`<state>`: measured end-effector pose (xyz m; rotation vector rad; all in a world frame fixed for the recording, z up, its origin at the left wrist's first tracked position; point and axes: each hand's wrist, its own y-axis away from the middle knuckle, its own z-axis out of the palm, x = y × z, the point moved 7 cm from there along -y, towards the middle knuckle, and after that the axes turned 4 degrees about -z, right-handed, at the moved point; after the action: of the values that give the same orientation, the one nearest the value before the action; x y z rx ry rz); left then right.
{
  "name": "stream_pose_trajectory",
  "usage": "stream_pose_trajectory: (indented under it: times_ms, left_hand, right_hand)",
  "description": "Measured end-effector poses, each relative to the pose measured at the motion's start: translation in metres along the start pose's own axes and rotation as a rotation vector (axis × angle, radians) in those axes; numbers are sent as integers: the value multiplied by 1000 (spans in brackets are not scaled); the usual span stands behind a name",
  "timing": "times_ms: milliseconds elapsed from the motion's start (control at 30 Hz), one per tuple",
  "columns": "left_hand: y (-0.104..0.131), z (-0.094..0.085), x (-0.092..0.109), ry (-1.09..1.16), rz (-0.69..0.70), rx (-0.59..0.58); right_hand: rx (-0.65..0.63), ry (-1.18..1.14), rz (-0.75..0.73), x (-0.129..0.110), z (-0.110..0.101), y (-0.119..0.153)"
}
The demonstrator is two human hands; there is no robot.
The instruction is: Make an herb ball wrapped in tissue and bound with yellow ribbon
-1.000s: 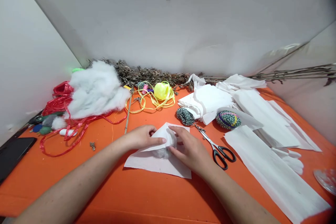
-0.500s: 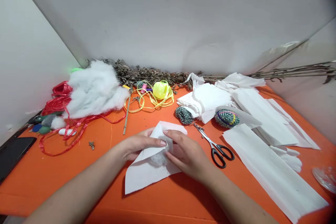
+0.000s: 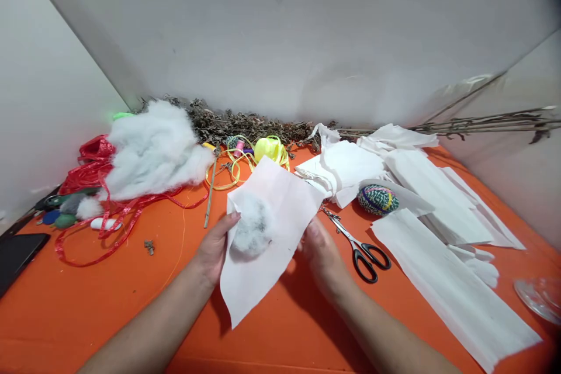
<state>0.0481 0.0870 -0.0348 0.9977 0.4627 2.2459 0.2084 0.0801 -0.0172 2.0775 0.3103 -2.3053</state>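
A thin white sheet (image 3: pixel 280 204), paper or cloth, lies spread open and tilted between my hands, above the table. On its left half rests a wad of white fibre stuffing (image 3: pixel 252 234), with something dark showing faintly through. My left hand (image 3: pixel 214 248) grips the sheet's left edge, its thumb on top and its fingers underneath. At the right edge my right hand (image 3: pixel 322 257) holds the sheet near its corner; those fingers are partly hidden and slightly blurred. Just right of that hand lie scissors (image 3: pixel 357 245) with black handles.
A big heap of stuffing (image 3: pixel 153 152) and red ribbon (image 3: pixel 94 166) lie left, above a dark phone (image 3: pixel 21 257). Yellow ribbon (image 3: pixel 267 149) and dried plants (image 3: pixel 245 125) are at the back. Right are white sheets (image 3: pixel 442 193), a yarn ball (image 3: pixel 377 199) and a clear glass object (image 3: pixel 539 298).
The folded sheet has been opened out and lifted, exposing the wad of stuffing. My hands have moved apart to its left and right edges.
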Motion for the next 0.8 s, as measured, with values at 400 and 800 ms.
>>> stream_pose_trajectory:
  times_ms: [400,800]
  left_hand:
    - [1,15,-14,-29,174,-42]
    - [-1,15,-18,-126,251,-35]
  right_hand:
    - [126,63,116,-4,8,15]
    - [-248,922,-493,-23,37,27]
